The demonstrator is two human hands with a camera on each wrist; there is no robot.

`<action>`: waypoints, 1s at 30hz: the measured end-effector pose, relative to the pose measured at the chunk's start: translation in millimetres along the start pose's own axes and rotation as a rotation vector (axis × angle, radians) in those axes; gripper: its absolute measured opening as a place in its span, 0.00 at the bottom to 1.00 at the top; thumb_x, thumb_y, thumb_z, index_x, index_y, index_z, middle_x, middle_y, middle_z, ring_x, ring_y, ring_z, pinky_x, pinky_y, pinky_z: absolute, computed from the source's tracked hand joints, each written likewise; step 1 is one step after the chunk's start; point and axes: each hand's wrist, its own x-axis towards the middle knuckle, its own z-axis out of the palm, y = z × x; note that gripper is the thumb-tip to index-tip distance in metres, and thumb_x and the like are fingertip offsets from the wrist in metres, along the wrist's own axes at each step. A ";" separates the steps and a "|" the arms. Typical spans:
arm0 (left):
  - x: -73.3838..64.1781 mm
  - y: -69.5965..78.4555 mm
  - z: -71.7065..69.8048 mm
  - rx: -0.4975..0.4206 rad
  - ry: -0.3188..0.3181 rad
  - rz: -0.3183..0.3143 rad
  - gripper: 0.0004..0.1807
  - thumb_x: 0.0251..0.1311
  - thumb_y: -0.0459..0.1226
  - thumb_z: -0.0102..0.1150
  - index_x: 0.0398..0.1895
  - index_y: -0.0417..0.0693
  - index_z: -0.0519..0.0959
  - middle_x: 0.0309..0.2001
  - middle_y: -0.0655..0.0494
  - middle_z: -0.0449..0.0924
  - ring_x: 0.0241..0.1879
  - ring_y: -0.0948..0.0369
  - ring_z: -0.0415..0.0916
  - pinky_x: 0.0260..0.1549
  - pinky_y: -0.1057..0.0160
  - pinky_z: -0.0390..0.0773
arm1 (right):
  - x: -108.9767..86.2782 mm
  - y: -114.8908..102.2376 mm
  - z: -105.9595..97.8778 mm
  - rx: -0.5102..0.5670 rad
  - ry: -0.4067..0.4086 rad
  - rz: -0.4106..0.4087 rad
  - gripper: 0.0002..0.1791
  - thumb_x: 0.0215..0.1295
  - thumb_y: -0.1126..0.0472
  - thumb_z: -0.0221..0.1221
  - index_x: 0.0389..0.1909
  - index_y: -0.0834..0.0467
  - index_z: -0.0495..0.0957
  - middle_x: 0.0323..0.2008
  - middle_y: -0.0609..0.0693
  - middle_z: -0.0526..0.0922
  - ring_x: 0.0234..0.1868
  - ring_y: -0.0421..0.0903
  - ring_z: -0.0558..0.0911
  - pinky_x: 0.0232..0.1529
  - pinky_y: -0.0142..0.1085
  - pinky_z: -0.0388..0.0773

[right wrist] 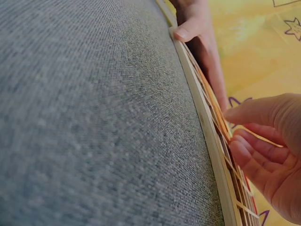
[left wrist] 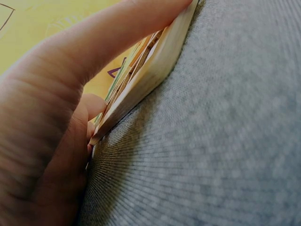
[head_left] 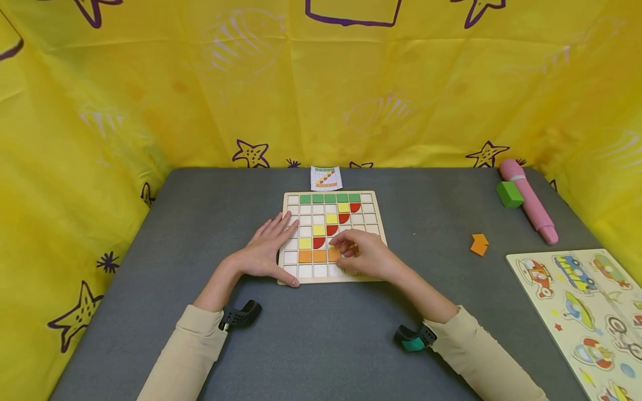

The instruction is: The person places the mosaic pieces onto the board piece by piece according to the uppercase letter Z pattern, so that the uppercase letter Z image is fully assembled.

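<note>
A pale wooden grid board (head_left: 376, 236) lies on the table. Green square tiles (head_left: 329, 198) line its top row, while yellow squares (head_left: 319, 229) and red rounded pieces (head_left: 319, 242) step down diagonally. Lower down, orange square tiles (head_left: 319, 256) sit in a row. My left hand (head_left: 263, 250) rests spread along the board's left side, its thumb on the near corner. With thumb and fingertips, my right hand (head_left: 368, 253) pinches the rightmost visible orange tile (head_left: 334, 254) at its cell. My right hand covers some cells beside that tile.
A small pattern card (head_left: 326, 179) stands behind the board. To the right lie loose orange tiles (head_left: 479, 244), a green block (head_left: 509, 194) and a pink microphone-shaped object (head_left: 533, 206). A picture puzzle board (head_left: 557, 312) occupies the near right. Yellow cloth (head_left: 321, 100) hangs behind the table.
</note>
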 end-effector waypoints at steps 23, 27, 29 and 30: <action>0.3 -2.1 -0.2 0.018 0.000 -0.001 0.73 0.37 0.68 0.70 0.79 0.47 0.38 0.78 0.49 0.24 0.75 0.51 0.21 0.69 0.46 0.31 | -52.4 42.0 -61.4 -0.116 0.199 0.183 0.14 0.59 0.65 0.67 0.47 0.58 0.82 0.41 0.51 0.84 0.39 0.47 0.79 0.41 0.42 0.78; 0.0 -2.9 0.5 0.016 0.004 0.003 0.73 0.36 0.68 0.70 0.79 0.46 0.39 0.78 0.48 0.25 0.75 0.50 0.21 0.69 0.45 0.32 | -65.5 52.6 -80.9 -0.166 0.230 0.236 0.14 0.60 0.64 0.67 0.48 0.59 0.81 0.43 0.55 0.84 0.41 0.51 0.80 0.43 0.47 0.78; -0.3 -3.1 1.1 0.010 0.007 0.006 0.73 0.36 0.68 0.70 0.79 0.46 0.39 0.78 0.47 0.25 0.75 0.50 0.22 0.69 0.45 0.32 | -72.5 57.8 -92.5 -0.206 0.238 0.266 0.15 0.60 0.63 0.66 0.48 0.60 0.81 0.44 0.58 0.83 0.42 0.54 0.81 0.44 0.49 0.78; -0.4 -2.8 1.3 0.006 0.009 0.008 0.74 0.36 0.68 0.71 0.78 0.45 0.40 0.78 0.47 0.26 0.75 0.50 0.22 0.69 0.44 0.32 | -76.1 60.4 -98.6 -0.227 0.240 0.282 0.16 0.60 0.63 0.66 0.49 0.61 0.81 0.45 0.59 0.83 0.43 0.56 0.81 0.44 0.50 0.77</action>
